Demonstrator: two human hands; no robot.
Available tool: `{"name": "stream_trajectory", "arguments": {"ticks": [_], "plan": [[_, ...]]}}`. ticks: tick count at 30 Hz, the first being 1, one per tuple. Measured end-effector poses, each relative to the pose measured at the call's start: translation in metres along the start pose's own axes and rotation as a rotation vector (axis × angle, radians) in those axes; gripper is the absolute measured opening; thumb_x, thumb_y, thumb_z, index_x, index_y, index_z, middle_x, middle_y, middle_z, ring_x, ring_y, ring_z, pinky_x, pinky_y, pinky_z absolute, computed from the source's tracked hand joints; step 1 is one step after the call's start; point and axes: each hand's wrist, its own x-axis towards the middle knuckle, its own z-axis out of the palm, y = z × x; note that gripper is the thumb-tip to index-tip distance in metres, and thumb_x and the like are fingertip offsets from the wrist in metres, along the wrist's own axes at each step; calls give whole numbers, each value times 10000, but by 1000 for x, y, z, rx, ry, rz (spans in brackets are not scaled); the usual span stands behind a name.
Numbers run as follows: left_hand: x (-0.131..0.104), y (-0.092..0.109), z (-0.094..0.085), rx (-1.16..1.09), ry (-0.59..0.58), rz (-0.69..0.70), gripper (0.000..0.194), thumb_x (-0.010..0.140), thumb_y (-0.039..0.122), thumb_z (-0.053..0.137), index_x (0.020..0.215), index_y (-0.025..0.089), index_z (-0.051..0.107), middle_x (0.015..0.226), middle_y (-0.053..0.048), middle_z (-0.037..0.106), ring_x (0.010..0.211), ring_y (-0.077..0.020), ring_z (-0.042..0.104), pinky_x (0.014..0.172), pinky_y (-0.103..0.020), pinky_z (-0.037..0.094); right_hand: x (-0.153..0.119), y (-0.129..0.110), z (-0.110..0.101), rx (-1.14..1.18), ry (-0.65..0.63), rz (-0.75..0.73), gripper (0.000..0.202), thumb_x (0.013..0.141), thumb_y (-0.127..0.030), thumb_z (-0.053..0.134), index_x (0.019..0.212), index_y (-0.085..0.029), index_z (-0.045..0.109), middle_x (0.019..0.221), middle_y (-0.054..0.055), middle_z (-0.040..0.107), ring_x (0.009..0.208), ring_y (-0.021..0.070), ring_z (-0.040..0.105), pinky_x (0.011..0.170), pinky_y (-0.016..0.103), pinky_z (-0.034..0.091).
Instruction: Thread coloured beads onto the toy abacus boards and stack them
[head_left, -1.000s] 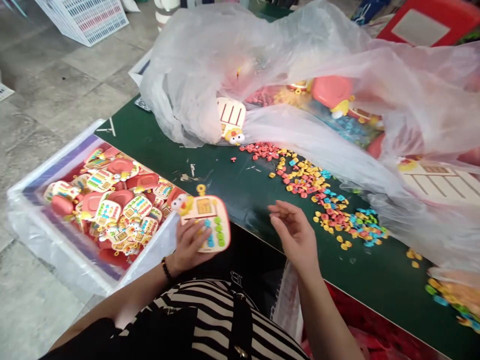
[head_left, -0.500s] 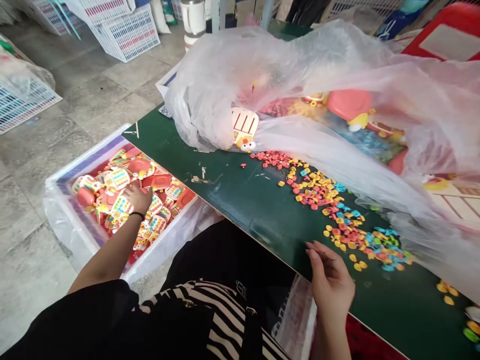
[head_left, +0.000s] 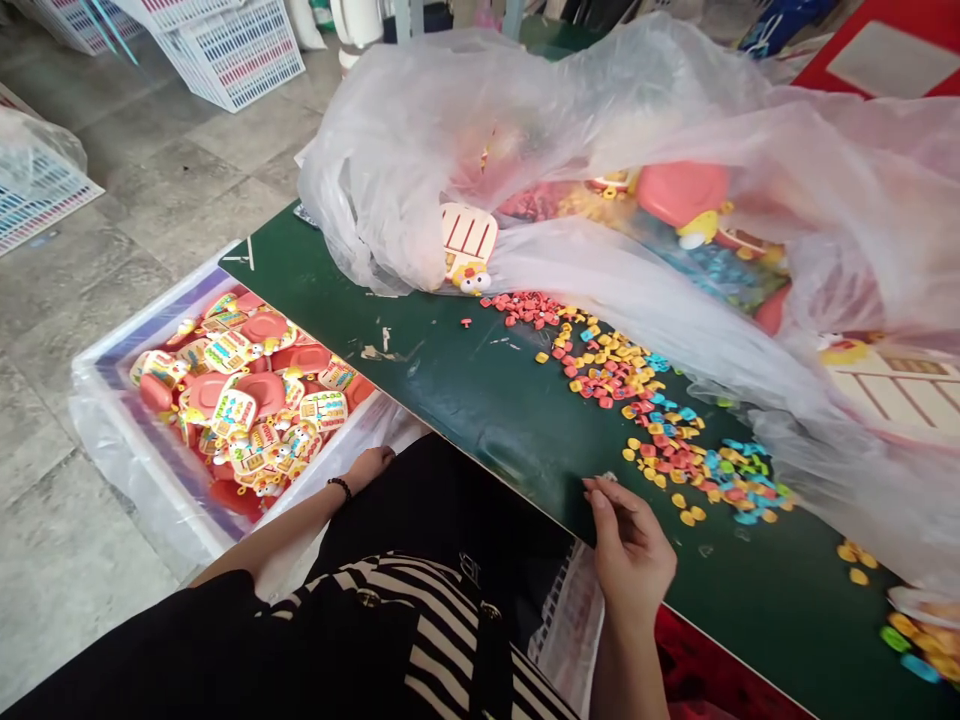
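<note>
My left hand [head_left: 369, 466] is beside my black-clothed leg, between the crate [head_left: 112, 465] and the table edge. Its fingers are mostly hidden, so their grip does not show. Inside the crate lies a heap of cream and red toy pieces [head_left: 259, 395] with coloured button patterns and bird-like heads. On the near edge of the green table [head_left: 480, 400], my right hand [head_left: 636, 545] has thumb and fingers pinched together; whatever they hold, if anything, is too small to name. Beyond it, small red, yellow, blue and green plastic buttons [head_left: 667, 455] are scattered.
A big translucent plastic bag [head_left: 405, 130] full of toy parts covers the table's far side. A cream striped toy piece [head_left: 469, 240] rests at its opening. White plastic baskets [head_left: 232, 60] stand on the tiled floor at the left. More buttons [head_left: 919, 645] lie at the lower right.
My left hand has left the heap of toy pieces in the crate and moved right, down beside my leg. My right hand stays at the table edge; the whole view has shifted slightly.
</note>
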Motion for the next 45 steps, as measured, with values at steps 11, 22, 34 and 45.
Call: {"name": "stream_trajectory", "arguments": {"ticks": [11, 22, 34, 45], "plan": [[-5, 39, -37, 293, -23, 298, 338, 912, 367, 575, 1181, 162, 565, 1185, -80, 596, 1031, -206, 605, 883, -439, 517, -9, 5, -3, -58, -46, -55, 219, 862, -385, 593, 945, -215, 704, 900, 71, 724, 835, 203, 682, 832, 401, 561], [-31, 80, -41, 382, 47, 632, 406, 837, 142, 515, 1241, 159, 555, 1271, -156, 604, 1172, -269, 578, 1019, -415, 420, -64, -18, 10, -86, -181, -212, 206, 884, -208, 521, 895, -266, 718, 828, 51, 737, 777, 210, 685, 725, 380, 556], [-35, 89, -29, 418, 128, 775, 224, 880, 194, 488, 1067, 166, 609, 1121, -126, 624, 1034, -249, 608, 957, -389, 454, -166, 50, -2, -225, 49, 73, 190, 896, -255, 515, 898, -247, 705, 878, 61, 740, 832, 216, 698, 794, 359, 565], [-40, 70, -22, 308, 193, 820, 238, 898, 233, 488, 1100, 160, 588, 1121, -113, 612, 1026, -237, 606, 943, -362, 473, -199, 52, 16, -259, -50, -55, 204, 914, -242, 496, 907, -216, 698, 827, 49, 728, 775, 181, 701, 723, 290, 573]]}}
